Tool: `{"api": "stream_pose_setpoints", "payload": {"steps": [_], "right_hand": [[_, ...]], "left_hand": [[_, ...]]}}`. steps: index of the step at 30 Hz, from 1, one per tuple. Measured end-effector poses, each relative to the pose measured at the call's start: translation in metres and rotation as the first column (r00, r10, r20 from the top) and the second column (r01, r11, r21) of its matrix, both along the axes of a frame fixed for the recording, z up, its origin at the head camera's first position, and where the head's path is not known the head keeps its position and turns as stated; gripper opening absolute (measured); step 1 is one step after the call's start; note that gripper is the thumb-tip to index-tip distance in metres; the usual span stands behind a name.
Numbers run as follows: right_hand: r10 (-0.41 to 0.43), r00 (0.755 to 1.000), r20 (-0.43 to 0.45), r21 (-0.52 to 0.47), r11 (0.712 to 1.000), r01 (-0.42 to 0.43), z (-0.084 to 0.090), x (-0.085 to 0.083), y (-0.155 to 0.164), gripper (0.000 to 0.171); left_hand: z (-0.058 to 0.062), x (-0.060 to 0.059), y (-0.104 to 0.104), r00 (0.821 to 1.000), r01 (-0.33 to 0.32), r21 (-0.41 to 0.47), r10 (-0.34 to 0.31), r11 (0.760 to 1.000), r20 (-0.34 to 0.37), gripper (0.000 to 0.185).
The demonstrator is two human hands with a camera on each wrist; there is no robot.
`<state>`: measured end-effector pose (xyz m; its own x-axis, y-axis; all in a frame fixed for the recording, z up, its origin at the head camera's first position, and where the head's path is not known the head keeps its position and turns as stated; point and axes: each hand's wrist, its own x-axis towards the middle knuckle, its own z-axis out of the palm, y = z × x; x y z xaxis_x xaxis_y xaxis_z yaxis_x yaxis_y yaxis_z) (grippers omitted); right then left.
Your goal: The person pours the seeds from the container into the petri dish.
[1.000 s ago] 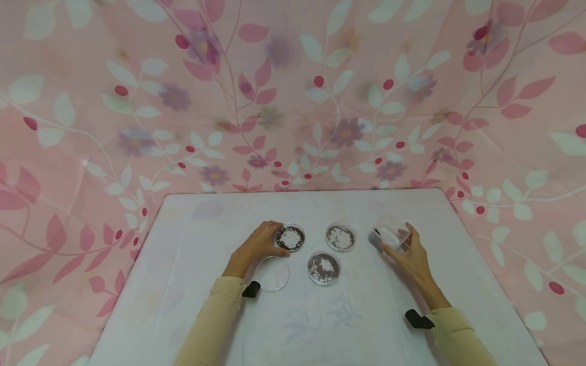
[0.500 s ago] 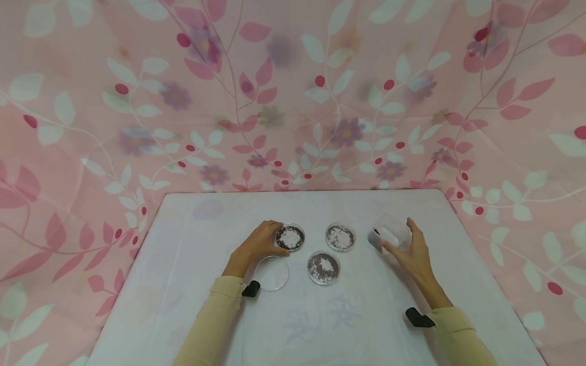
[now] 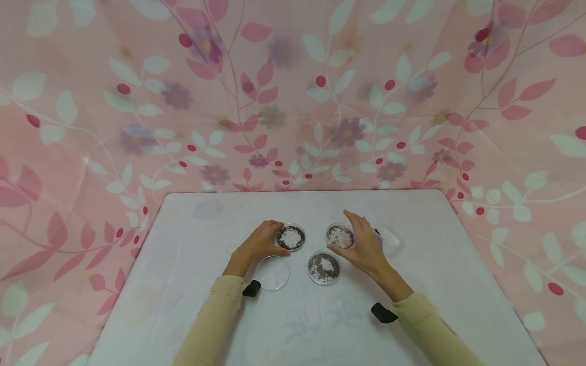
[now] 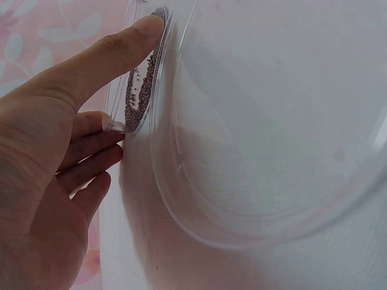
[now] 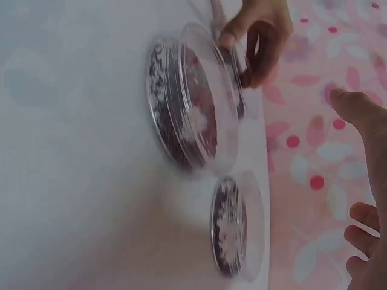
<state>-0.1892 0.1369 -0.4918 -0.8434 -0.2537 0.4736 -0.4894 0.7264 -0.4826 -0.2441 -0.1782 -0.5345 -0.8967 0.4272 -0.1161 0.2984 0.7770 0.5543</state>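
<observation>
My left hand (image 3: 258, 243) grips a clear petri dish (image 3: 290, 238) of dark grains topped with white bits. In the left wrist view the thumb lies on one side of its rim, the fingers on the other. My right hand (image 3: 365, 248) has its thumb and fingers spread around a second filled petri dish (image 3: 339, 236) in the head view. The right wrist view shows that hand in the air, apart from the second dish (image 5: 228, 232). A third filled petri dish (image 3: 324, 268) stands in front, between the hands. An empty clear round lid or dish (image 4: 266, 121) lies beside my left wrist.
Beyond my right hand stands a clear plastic box (image 3: 390, 238) with something white and something dark inside, partly hidden. White cloth covers the table (image 3: 293, 325). Pink floral fabric (image 3: 293, 101) hangs behind it and at both sides.
My right hand has let go of the plastic box and moved left to the second petri dish. The left hand has kept its hold on the first dish.
</observation>
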Motion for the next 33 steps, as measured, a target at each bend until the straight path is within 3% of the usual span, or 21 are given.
{"api": "stream_pose_setpoints", "payload": {"steps": [8, 17, 22, 27, 33], "right_hand": [[0.147, 0.985, 0.089, 0.122, 0.98, -0.157, -0.009, 0.01, -0.059, 0.099], [0.285, 0.956, 0.068, 0.2, 0.935, -0.293, -0.024, 0.025, -0.102, 0.092], [0.3, 0.941, 0.159, 0.265, 0.905, -0.333, -0.029, 0.035, -0.115, 0.092], [0.292, 0.927, 0.235, 0.318, 0.878, -0.357, -0.032, 0.041, -0.125, 0.089], [0.29, 0.924, 0.25, 0.344, 0.865, -0.364, -0.037, 0.044, -0.132, 0.09]], "left_hand": [[0.0, 0.001, 0.0, 1.0, -0.001, -0.006, 0.001, 1.0, 0.004, 0.093], [-0.001, -0.004, -0.004, 1.0, 0.022, -0.035, -0.023, 0.999, -0.021, 0.091], [-0.002, -0.007, -0.007, 0.996, 0.046, -0.035, -0.048, 0.998, -0.071, 0.087], [-0.002, -0.009, -0.01, 0.997, 0.047, -0.038, -0.049, 0.998, -0.067, 0.089], [-0.004, -0.01, -0.014, 0.996, 0.041, -0.028, -0.043, 0.999, -0.072, 0.093]]}}
